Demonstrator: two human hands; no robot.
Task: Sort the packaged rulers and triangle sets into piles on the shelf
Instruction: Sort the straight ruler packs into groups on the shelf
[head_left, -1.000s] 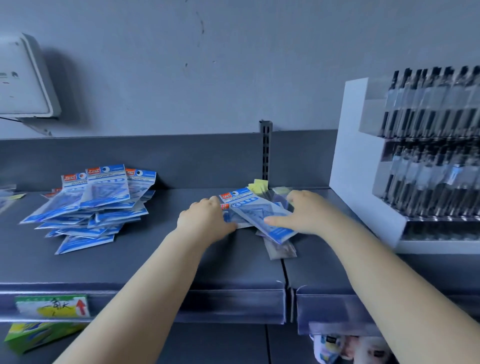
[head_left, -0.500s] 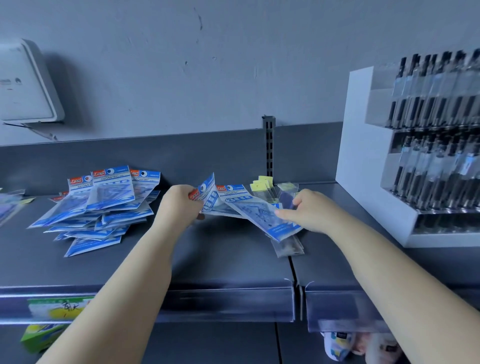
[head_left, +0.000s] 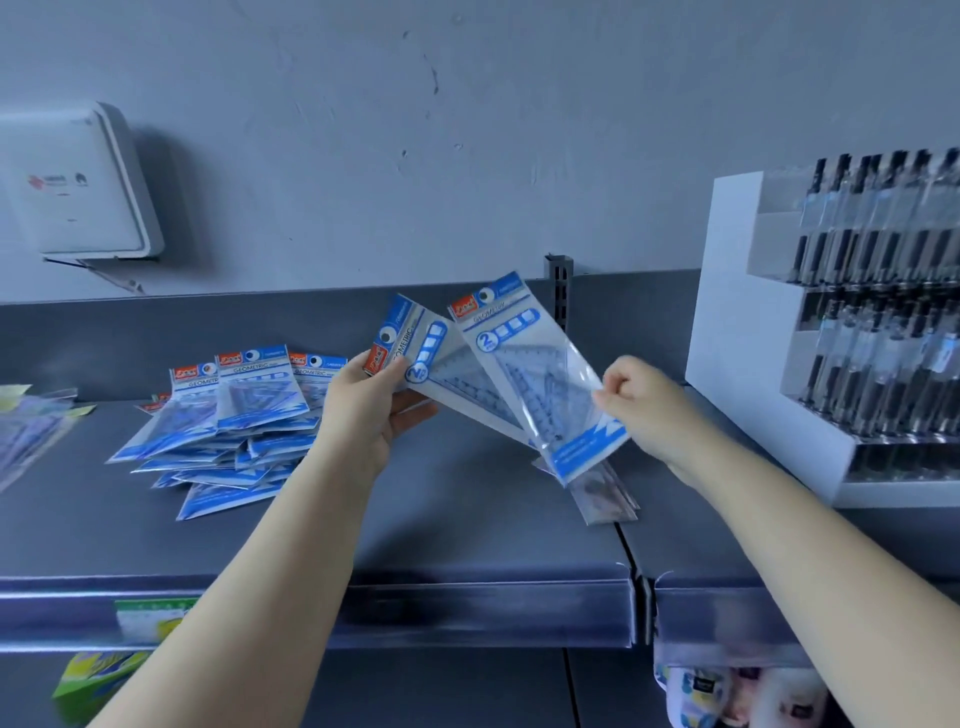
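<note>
Grey shelf (head_left: 467, 530): big sorted pile (head_left: 228, 431) at left. Left hand (head_left: 371, 410), right hand (head_left: 644, 405) each pinching one triangle set (head_left: 441, 364), (head_left: 535, 374) aloft. Few clear packets (head_left: 608, 493) left unsorted.

A white pen display rack (head_left: 727, 332), filled with rows of black pens (head_left: 878, 312), is seen at 3 o'clock. A white wall-mounted box (head_left: 78, 182) is fixed to the grey wall (head_left: 467, 130) at 10 o'clock. A green and yellow box (head_left: 93, 680) is glimpsed at 7 o'clock.
</note>
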